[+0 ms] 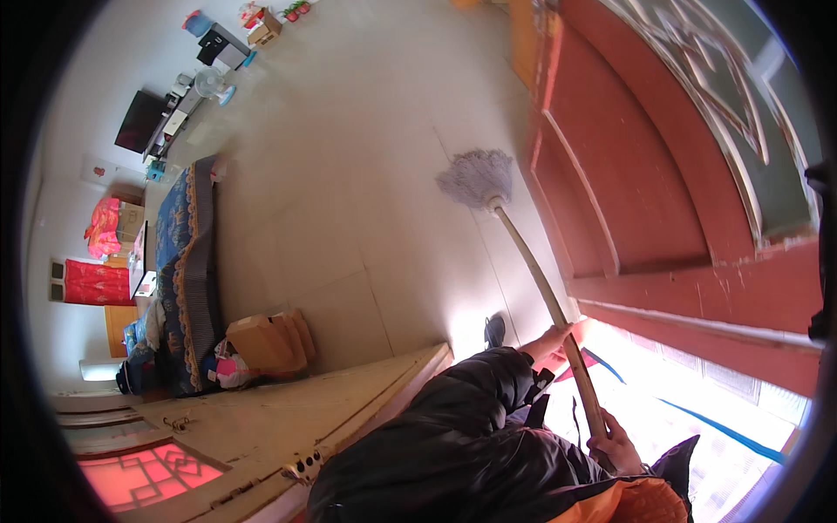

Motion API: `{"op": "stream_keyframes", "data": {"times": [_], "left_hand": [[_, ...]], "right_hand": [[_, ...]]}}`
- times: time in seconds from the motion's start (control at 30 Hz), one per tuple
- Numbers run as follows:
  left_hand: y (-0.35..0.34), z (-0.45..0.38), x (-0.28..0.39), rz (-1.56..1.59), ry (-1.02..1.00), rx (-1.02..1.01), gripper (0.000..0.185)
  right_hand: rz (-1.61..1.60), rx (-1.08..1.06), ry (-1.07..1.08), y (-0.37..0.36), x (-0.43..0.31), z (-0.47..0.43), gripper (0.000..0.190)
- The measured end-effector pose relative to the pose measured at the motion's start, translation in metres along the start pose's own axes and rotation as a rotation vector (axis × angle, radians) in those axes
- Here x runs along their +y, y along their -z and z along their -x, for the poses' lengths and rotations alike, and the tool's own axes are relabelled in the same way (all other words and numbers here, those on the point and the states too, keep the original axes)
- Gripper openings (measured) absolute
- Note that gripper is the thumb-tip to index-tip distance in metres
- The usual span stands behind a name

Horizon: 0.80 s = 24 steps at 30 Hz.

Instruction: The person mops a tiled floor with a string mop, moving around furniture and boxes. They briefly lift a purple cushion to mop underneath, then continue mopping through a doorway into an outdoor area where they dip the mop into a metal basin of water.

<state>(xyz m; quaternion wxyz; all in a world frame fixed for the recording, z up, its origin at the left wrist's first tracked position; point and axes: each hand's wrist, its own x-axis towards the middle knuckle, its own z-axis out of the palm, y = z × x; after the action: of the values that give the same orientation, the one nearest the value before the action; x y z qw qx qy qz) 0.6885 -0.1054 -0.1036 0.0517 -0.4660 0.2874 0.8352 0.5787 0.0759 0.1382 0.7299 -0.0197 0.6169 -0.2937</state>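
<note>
A string mop with a grey head [477, 175] rests on the pale tiled floor [327, 196], close to the red wooden door. Its wooden handle [537, 269] slopes down towards me. Partway along the handle, my left hand [551, 343] is closed around it, the arm in a black puffy sleeve. Nearer the handle's end, my right hand [616, 444] grips the same wood. One dark shoe [495, 331] shows on the floor just beyond my left sleeve.
The red door panel [628, 170] stands at the right, a pale door [294, 418] at lower left. A cardboard box [265, 343] sits by the bed [180, 261] with a blue cover. A fan [209, 83], a television [140, 122] and another carton [265, 29] stand farther off.
</note>
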Motion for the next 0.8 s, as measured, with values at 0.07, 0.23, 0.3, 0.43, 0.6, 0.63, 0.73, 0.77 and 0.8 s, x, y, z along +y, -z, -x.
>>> {"op": "stream_keyframes", "data": {"times": [0.07, 0.23, 0.3, 0.43, 0.6, 0.63, 0.73, 0.77, 0.8], "left_hand": [[-0.013, -0.007, -0.014, -0.015, 0.039, 0.032, 0.059], [-0.053, -0.03, -0.093, -0.06, 0.198, 0.064, 0.045], [-0.071, -0.033, -0.127, -0.047, 0.195, 0.158, 0.045], [-0.114, -0.026, -0.204, 0.053, 0.164, -0.061, 0.04], [-0.192, -0.006, -0.259, 0.287, 0.486, -0.211, 0.026], [-0.21, 0.004, -0.265, 0.294, 0.506, -0.184, 0.024], [-0.25, 0.035, -0.268, 0.338, 0.602, -0.235, 0.022], [-0.26, 0.045, -0.265, 0.358, 0.632, -0.265, 0.022], [-0.267, 0.055, -0.262, 0.377, 0.643, -0.296, 0.023]], "right_hand": [[0.04, 0.03, -0.015, 0.014, 0.023, 0.015, 0.07], [-0.052, 0.107, -0.07, 0.048, 0.111, 0.071, 0.071], [-0.036, 0.163, -0.068, 0.055, 0.143, 0.099, 0.071], [-0.051, 0.312, -0.113, 0.075, 0.194, 0.163, 0.07], [0.008, 0.435, -0.207, 0.086, 0.223, 0.222, 0.068], [0.022, 0.448, -0.221, 0.088, 0.225, 0.229, 0.068], [0.065, 0.452, -0.234, 0.088, 0.228, 0.238, 0.067], [0.076, 0.444, -0.228, 0.088, 0.227, 0.237, 0.066], [0.089, 0.429, -0.223, 0.088, 0.226, 0.234, 0.066]]}}
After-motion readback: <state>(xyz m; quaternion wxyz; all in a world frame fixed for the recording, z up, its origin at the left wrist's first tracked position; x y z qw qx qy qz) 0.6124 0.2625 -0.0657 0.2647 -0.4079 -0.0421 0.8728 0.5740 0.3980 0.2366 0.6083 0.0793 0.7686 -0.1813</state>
